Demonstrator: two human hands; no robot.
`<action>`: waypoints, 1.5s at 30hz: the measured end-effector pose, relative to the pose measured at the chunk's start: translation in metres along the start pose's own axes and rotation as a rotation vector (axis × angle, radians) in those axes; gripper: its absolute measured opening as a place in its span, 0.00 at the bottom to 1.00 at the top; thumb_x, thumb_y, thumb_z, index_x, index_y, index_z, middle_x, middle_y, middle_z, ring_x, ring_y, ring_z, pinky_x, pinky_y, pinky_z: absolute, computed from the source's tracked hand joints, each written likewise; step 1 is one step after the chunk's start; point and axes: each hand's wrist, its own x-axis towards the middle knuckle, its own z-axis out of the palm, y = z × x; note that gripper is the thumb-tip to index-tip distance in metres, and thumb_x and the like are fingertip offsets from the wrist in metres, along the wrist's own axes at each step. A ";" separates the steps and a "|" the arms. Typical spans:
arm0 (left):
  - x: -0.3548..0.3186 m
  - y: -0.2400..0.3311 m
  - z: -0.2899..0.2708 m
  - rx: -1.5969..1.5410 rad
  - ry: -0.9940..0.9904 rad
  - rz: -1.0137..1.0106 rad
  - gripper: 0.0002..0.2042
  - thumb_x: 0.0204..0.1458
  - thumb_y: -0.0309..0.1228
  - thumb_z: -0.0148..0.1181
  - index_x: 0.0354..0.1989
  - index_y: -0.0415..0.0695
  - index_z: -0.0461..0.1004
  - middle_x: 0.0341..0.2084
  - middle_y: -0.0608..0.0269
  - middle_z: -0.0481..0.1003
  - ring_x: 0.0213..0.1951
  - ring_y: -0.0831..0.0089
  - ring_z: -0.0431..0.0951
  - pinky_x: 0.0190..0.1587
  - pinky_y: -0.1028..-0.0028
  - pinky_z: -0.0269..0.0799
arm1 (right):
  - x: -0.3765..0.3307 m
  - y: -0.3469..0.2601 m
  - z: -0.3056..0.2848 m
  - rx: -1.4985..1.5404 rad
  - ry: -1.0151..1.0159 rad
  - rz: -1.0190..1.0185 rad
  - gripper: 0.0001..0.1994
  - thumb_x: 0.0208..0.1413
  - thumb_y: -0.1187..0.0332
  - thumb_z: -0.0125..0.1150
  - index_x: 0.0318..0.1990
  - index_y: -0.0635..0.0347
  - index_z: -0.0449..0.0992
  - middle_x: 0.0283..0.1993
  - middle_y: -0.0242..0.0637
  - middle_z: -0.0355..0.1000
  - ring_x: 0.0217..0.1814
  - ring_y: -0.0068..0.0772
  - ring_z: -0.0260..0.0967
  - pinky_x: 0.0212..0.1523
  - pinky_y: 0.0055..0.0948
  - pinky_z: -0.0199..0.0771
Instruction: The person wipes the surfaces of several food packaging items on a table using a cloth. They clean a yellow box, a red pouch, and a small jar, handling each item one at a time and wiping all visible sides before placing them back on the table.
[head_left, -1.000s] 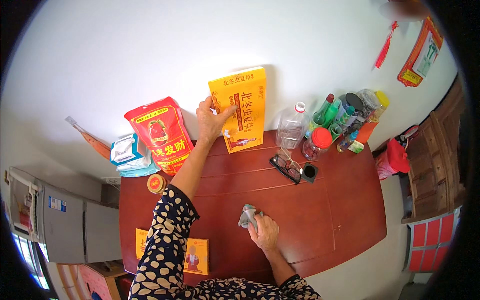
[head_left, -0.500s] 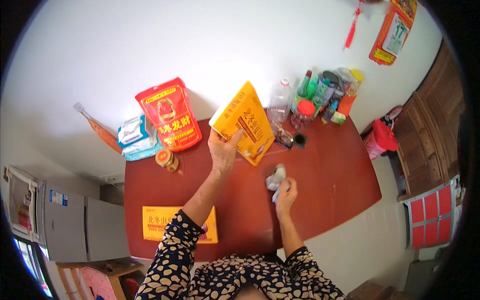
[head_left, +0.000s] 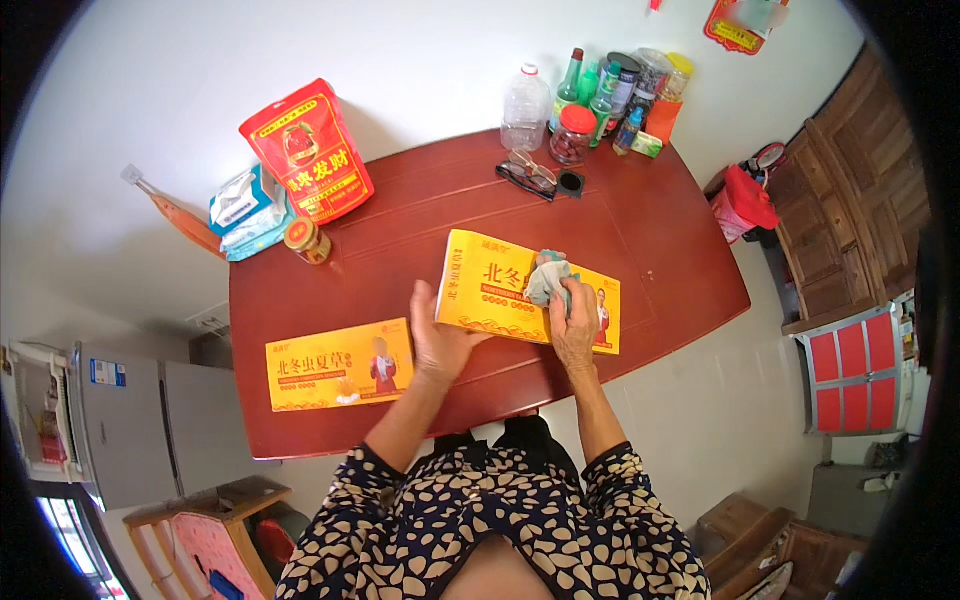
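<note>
A yellow cardboard box (head_left: 465,285) with red and dark print is tilted above the middle of the table. My left hand (head_left: 440,340) supports it at its left end, thumb up by the edge and fingers reaching underneath. In my right hand (head_left: 573,335) is a crumpled grey-green and white cloth (head_left: 548,280), pressed against the box's printed front. The fingers are bunched round the cloth. A second yellow box (head_left: 338,366) of the same look lies flat on the table, left of my left hand.
On the red-brown table (head_left: 430,190), a red pouch (head_left: 308,150), wipes packs (head_left: 245,210) and a small jar (head_left: 307,241) stand back left. Glasses (head_left: 527,175), a clear jug (head_left: 526,108), a red-lidded jar (head_left: 573,135) and several bottles (head_left: 566,90) occupy the back right.
The box has come down from upright near the wall to a tilted pose with its front up. My right hand has brought the cloth up onto that front. The view has shifted too.
</note>
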 end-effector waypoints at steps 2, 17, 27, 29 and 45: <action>0.000 0.014 -0.010 0.176 0.044 -0.116 0.32 0.55 0.58 0.44 0.55 0.41 0.65 0.47 0.52 0.73 0.45 0.59 0.77 0.42 0.54 0.76 | -0.004 0.015 -0.010 -0.016 -0.018 -0.069 0.11 0.50 0.73 0.60 0.42 0.64 0.71 0.36 0.45 0.67 0.38 0.49 0.65 0.41 0.41 0.64; -0.004 -0.100 -0.018 0.831 0.508 0.105 0.15 0.60 0.37 0.53 0.42 0.34 0.68 0.35 0.59 0.75 0.37 0.75 0.75 0.39 0.73 0.72 | -0.025 0.028 -0.030 -0.278 -0.468 -0.332 0.20 0.51 0.66 0.55 0.54 0.56 0.69 0.58 0.41 0.63 0.57 0.41 0.60 0.46 0.43 0.63; 0.001 -0.124 -0.030 0.749 0.536 0.345 0.14 0.60 0.36 0.53 0.41 0.34 0.70 0.32 0.62 0.75 0.33 0.77 0.73 0.36 0.74 0.71 | -0.004 0.091 -0.011 -0.557 -0.279 -0.310 0.22 0.50 0.68 0.55 0.56 0.54 0.70 0.61 0.37 0.64 0.57 0.45 0.62 0.46 0.47 0.62; 0.001 -0.121 -0.031 0.737 0.544 0.327 0.14 0.60 0.36 0.53 0.42 0.34 0.70 0.32 0.62 0.75 0.33 0.77 0.73 0.36 0.75 0.71 | 0.009 0.123 -0.024 -0.571 -0.228 -0.162 0.21 0.51 0.66 0.55 0.55 0.57 0.71 0.60 0.40 0.65 0.57 0.46 0.61 0.48 0.49 0.62; -0.004 -0.103 -0.035 0.543 0.350 0.175 0.36 0.62 0.58 0.28 0.61 0.34 0.59 0.56 0.58 0.64 0.56 0.72 0.63 0.60 0.73 0.57 | -0.017 0.021 0.036 -0.495 -0.260 -0.213 0.21 0.53 0.65 0.53 0.54 0.63 0.70 0.57 0.44 0.66 0.56 0.53 0.62 0.48 0.47 0.64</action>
